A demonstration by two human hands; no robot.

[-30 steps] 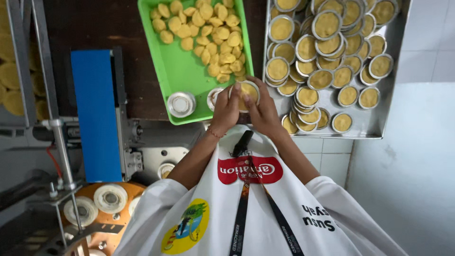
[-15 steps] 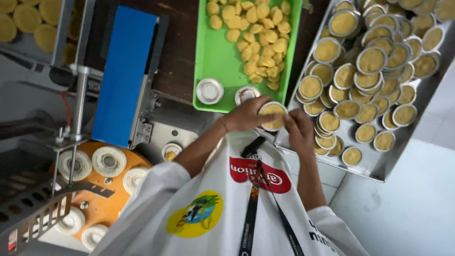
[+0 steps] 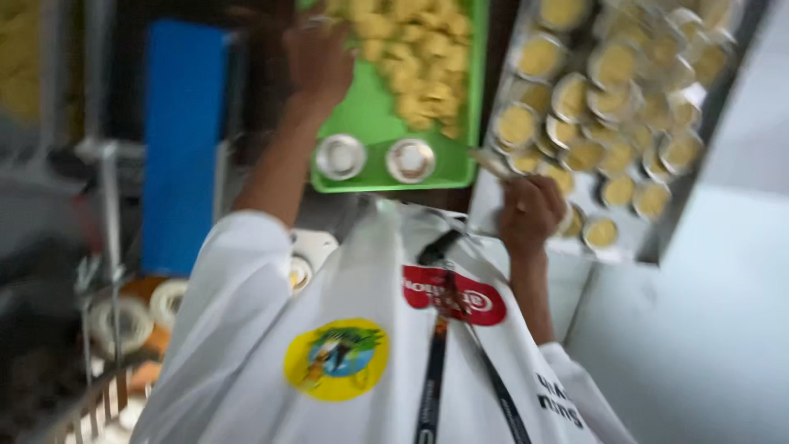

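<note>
**Hands split between green tray and metal tray**

Your left hand (image 3: 319, 57) reaches over the dough pieces (image 3: 411, 49) heaped on the green tray (image 3: 374, 123), whose long axis runs away from you; blur hides whether the fingers grip anything. Your right hand (image 3: 532, 215) is curled closed at the near corner of the metal tray (image 3: 657, 238) of filled tins (image 3: 600, 233); what it holds can't be told.

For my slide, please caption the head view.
Left hand reaches dough pieces on green tray; right hand at filled tins.
</note>
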